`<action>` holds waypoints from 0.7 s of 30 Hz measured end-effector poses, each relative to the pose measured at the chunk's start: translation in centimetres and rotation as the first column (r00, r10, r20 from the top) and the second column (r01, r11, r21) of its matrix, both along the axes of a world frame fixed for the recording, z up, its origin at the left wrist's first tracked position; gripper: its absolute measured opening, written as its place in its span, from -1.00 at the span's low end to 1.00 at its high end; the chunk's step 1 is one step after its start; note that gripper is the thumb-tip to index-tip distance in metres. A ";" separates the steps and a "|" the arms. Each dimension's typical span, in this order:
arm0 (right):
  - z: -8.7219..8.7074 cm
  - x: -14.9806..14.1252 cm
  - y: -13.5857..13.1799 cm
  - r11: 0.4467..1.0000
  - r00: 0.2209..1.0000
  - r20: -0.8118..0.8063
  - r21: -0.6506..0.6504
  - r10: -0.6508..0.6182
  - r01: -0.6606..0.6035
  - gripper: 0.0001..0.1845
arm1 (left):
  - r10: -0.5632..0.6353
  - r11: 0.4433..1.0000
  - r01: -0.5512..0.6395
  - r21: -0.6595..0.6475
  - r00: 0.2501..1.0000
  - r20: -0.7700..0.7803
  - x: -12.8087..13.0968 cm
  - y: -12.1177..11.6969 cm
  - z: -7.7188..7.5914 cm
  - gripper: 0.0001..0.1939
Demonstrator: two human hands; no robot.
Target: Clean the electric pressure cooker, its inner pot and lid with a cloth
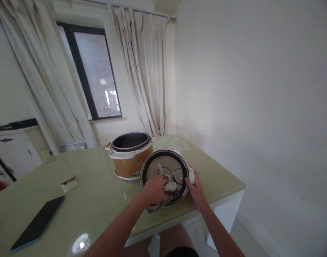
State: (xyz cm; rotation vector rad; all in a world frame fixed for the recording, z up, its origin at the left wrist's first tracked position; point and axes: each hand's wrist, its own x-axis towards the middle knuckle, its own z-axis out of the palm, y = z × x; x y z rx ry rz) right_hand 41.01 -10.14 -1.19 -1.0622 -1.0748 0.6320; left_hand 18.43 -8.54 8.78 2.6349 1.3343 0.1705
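Note:
A round pressure cooker lid [155, 165] is tilted up above the table's front right part, its metal underside and black sealing ring facing me. My right hand [196, 185] is closed around the lid's white side handle [191, 175], with the thumb at the rim. Bunched in my left hand [157, 190] is a grey patterned cloth [174, 189], pressed against the lower inside of the lid; part of it hangs by the lower rim. Just behind and to the left stands the electric pressure cooker [128, 164], orange-brown and white, lidless, with a dark inner pot [131, 141].
The pale green glossy table [99, 207] carries a dark tablet [40, 223] and a small white packet [69, 184] at left. A wall [259, 107] runs along the right side. Behind are curtains [144, 64], a window [96, 71] and a white cabinet [15, 150].

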 end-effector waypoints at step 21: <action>-0.4 0.2 -0.1 0.999 0.996 0.083 0.034 -0.014 0.011 -0.41 | 0.212 0.930 -0.260 0.262 0.957 0.197 4.8 4.3 2.4 -0.50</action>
